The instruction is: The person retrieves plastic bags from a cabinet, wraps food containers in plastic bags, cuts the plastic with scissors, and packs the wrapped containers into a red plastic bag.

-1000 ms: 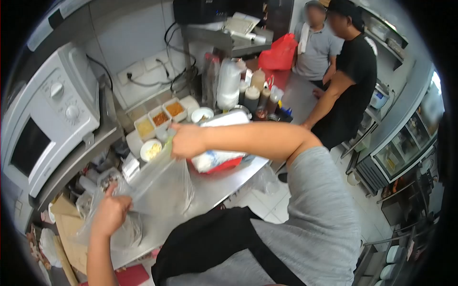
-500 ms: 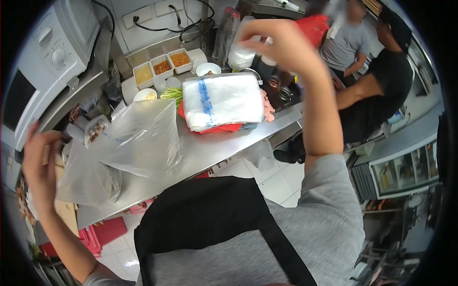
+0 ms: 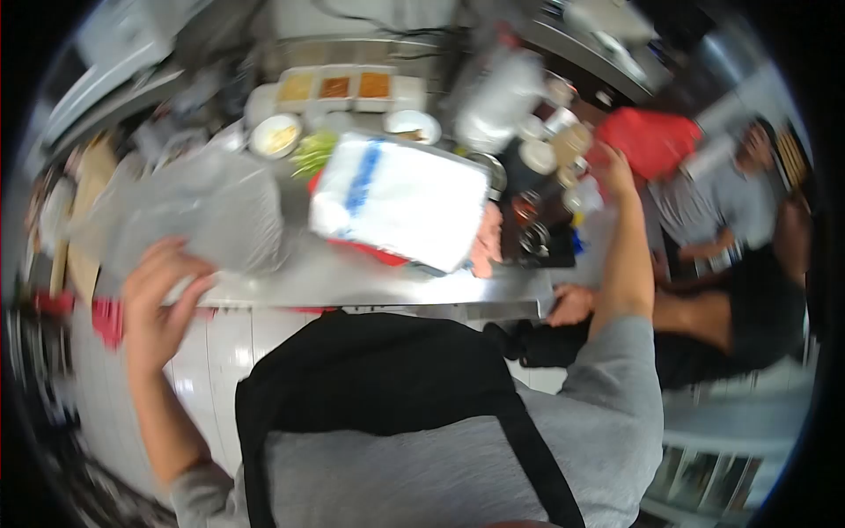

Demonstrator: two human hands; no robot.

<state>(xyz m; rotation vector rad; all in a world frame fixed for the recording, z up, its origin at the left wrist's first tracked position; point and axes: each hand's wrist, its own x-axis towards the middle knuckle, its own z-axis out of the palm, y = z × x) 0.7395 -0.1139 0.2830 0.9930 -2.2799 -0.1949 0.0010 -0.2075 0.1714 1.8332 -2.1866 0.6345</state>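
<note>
The right hand (image 3: pixel 620 172), grip too blurred to tell, seemingly reaches to the far-right red bag (image 3: pixel 653 139), which calls for a pinch; the left hand (image 3: pixel 164 297) hangs unclenched near the clear bag (image 3: pixel 220 207).

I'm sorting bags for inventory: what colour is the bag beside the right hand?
Red; the bag shows in the head view.

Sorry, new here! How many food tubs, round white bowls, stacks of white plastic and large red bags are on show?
Food tubs: 3
Round white bowls: 2
Stack of white plastic: 1
Large red bag: 1
Total: 7
</note>
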